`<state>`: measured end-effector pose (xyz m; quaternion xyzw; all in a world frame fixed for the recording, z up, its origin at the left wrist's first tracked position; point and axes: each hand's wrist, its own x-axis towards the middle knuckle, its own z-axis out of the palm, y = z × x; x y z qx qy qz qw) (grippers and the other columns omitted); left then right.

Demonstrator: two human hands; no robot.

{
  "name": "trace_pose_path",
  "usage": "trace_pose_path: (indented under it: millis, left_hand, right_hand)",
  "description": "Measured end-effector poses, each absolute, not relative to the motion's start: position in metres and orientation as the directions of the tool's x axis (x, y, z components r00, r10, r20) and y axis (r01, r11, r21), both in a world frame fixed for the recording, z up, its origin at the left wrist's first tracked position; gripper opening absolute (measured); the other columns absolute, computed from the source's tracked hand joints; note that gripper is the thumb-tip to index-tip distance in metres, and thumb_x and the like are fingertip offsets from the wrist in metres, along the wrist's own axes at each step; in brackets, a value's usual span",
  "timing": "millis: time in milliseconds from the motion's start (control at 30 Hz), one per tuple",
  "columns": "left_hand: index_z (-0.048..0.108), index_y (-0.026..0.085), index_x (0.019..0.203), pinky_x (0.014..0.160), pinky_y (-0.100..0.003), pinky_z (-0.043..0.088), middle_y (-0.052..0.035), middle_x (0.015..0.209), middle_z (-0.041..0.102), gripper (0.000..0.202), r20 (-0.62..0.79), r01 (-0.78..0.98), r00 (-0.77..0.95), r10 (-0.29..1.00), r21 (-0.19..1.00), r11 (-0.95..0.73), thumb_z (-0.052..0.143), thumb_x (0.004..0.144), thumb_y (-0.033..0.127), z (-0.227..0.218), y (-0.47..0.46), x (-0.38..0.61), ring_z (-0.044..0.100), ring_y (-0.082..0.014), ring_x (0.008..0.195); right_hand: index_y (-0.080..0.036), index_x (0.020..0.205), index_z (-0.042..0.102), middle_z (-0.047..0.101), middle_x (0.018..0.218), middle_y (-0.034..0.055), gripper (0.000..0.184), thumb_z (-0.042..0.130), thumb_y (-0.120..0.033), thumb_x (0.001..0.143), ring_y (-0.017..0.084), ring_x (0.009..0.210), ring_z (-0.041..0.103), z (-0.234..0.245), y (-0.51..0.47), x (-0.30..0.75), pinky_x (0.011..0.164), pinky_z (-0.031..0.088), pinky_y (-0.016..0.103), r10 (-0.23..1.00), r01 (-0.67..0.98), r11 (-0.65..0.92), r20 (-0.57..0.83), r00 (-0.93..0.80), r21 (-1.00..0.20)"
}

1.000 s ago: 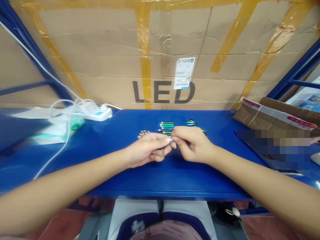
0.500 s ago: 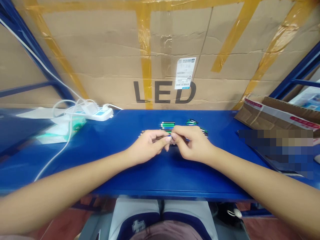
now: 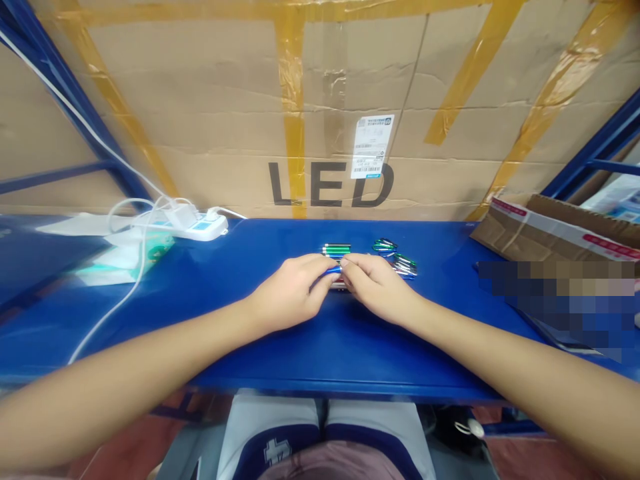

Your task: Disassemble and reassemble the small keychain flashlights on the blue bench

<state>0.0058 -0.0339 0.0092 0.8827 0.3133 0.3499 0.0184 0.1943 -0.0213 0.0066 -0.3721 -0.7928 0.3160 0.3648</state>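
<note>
My left hand (image 3: 293, 293) and my right hand (image 3: 377, 287) meet fingertip to fingertip over the blue table (image 3: 250, 333). Both are closed in a pinch on a small blue and silver tube (image 3: 334, 271) held between them, mostly hidden by the fingers. Just behind the hands lie green metal tubes (image 3: 336, 250) in a row. To their right sit green carabiner clips (image 3: 384, 245) and further green pieces (image 3: 406, 265).
A white power strip (image 3: 200, 228) with white cables and a tissue pack (image 3: 125, 257) lie at the back left. A big cardboard box marked LED (image 3: 330, 120) walls off the back. An open cardboard box (image 3: 545, 230) stands at right.
Both hands have moved forward and lower, toward the row of green tubes. The small round metal pieces seen beside the left hand a second ago are now covered by it.
</note>
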Motion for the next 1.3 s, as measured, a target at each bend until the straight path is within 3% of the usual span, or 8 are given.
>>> trace_pose_path:
  millis: [233,400,533,633,800,967,1133,1300]
  left_hand:
    - [0.069,0.015,0.092,0.073,-0.025,0.049,-0.0035,0.083,0.07,0.024,0.419,0.421,0.503,0.756,0.645,-0.638,0.052,0.097,0.031,0.018,-0.032,0.003,0.063,-0.0136,0.077]
    - [0.065,0.013,0.087,0.048,-0.02,0.03,0.0018,0.066,0.055,0.031,0.093,0.123,0.552,0.829,0.974,-0.192,0.058,0.093,0.043,0.018,-0.029,0.004,0.039,-0.0054,0.05]
    - [0.066,0.011,0.09,0.045,-0.019,0.018,0.0029,0.065,0.052,0.031,-0.04,-0.031,0.641,0.767,0.996,0.078,0.064,0.09,0.041,0.018,-0.03,0.006,0.026,-0.0019,0.046]
    - [0.065,0.011,0.088,0.046,-0.02,0.022,0.0013,0.068,0.054,0.031,0.011,-0.003,0.616,0.787,1.0,-0.012,0.063,0.091,0.042,0.017,-0.033,0.008,0.032,-0.0028,0.048]
    - [0.06,0.013,0.075,0.057,-0.022,0.04,-0.0007,0.07,0.059,0.033,0.251,0.246,0.539,0.804,0.866,-0.435,0.051,0.097,0.035,0.017,-0.039,0.01,0.049,-0.0078,0.059]
    - [0.064,0.014,0.087,0.07,-0.025,0.048,-0.0042,0.079,0.067,0.02,0.535,0.439,0.533,0.656,0.487,-0.755,0.049,0.097,0.023,0.015,-0.042,0.01,0.06,-0.0131,0.073]
    - [0.063,0.012,0.103,0.077,-0.029,0.054,-0.0102,0.092,0.071,0.019,0.65,0.517,0.592,0.478,0.149,-0.843,0.045,0.097,0.016,0.007,-0.038,0.006,0.066,-0.0181,0.084]
    - [0.062,0.012,0.105,0.076,-0.032,0.055,-0.0115,0.094,0.07,0.021,0.613,0.581,0.6,0.514,0.107,-0.807,0.043,0.098,0.018,0.002,-0.036,0.005,0.067,-0.0204,0.085]
  right_hand:
    - [-0.02,0.071,0.044,0.05,0.067,-0.0021,0.039,0.034,-0.039,0.103,0.011,0.062,0.046,0.015,-0.018,0.205,0.063,0.037,0.026,0.694,0.337,0.67,0.397,-0.601,-0.661]
    - [-0.019,0.082,0.053,0.059,0.075,0.0009,0.028,0.041,-0.033,0.102,0.012,0.065,0.051,0.019,-0.014,0.216,0.064,0.038,0.025,0.598,0.398,0.794,0.468,-0.651,-0.46]
    - [-0.019,0.08,0.056,0.061,0.072,0.0017,0.028,0.04,-0.028,0.101,0.013,0.065,0.054,0.022,-0.015,0.218,0.063,0.038,0.025,0.503,0.357,0.861,0.502,-0.704,-0.361]
    - [-0.019,0.073,0.054,0.059,0.065,0.0002,0.028,0.043,-0.022,0.098,0.011,0.059,0.051,0.021,-0.018,0.215,0.059,0.037,0.023,0.456,0.326,0.89,0.577,-0.678,-0.319]
    - [-0.019,0.067,0.049,0.053,0.059,-0.0022,0.027,0.047,-0.017,0.094,0.009,0.051,0.045,0.016,-0.024,0.209,0.054,0.034,0.022,0.464,0.35,0.885,0.656,-0.596,-0.308]
    - [-0.02,0.062,0.04,0.036,0.055,-0.0047,0.035,0.045,-0.028,0.096,0.009,0.049,0.032,0.012,-0.028,0.204,0.049,0.027,0.024,0.602,0.384,0.798,0.607,-0.519,-0.464]
    - [-0.02,0.063,0.041,0.037,0.06,-0.0025,0.042,0.043,-0.046,0.096,0.011,0.056,0.035,0.011,-0.028,0.198,0.052,0.03,0.025,0.761,0.369,0.625,0.43,-0.485,-0.688]
    - [-0.021,0.062,0.041,0.036,0.059,-0.0031,0.044,0.044,-0.05,0.094,0.011,0.056,0.034,0.008,-0.025,0.194,0.052,0.03,0.025,0.784,0.299,0.579,0.417,-0.461,-0.759]
